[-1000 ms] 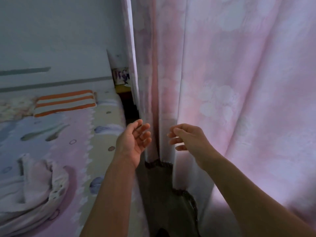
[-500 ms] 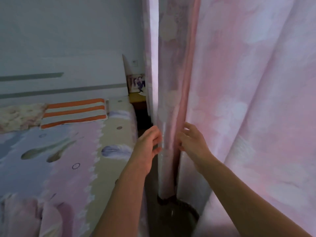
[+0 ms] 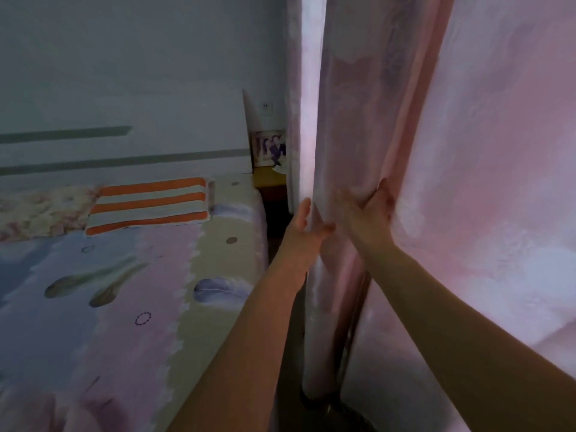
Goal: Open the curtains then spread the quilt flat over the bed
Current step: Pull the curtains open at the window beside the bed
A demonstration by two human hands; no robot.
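Pink flowered curtains hang on the right, with a bunched fold between my hands. A thin bright gap runs down the fold's left edge. My left hand pinches that edge, thumb in front and fingers behind the cloth. My right hand grips the fold's right side, its fingers buried in the fabric. A crumpled pink corner of the quilt shows at the bottom left on the bed.
A striped orange and white pillow lies against the white headboard. A small nightstand with a framed photo fills the corner between bed and curtain. A narrow strip of dark floor runs along the bed.
Both hands rose and closed on the curtain fold; before, they hung open in front of it. The view moved up and toward the headboard, so most of the quilt left the frame.
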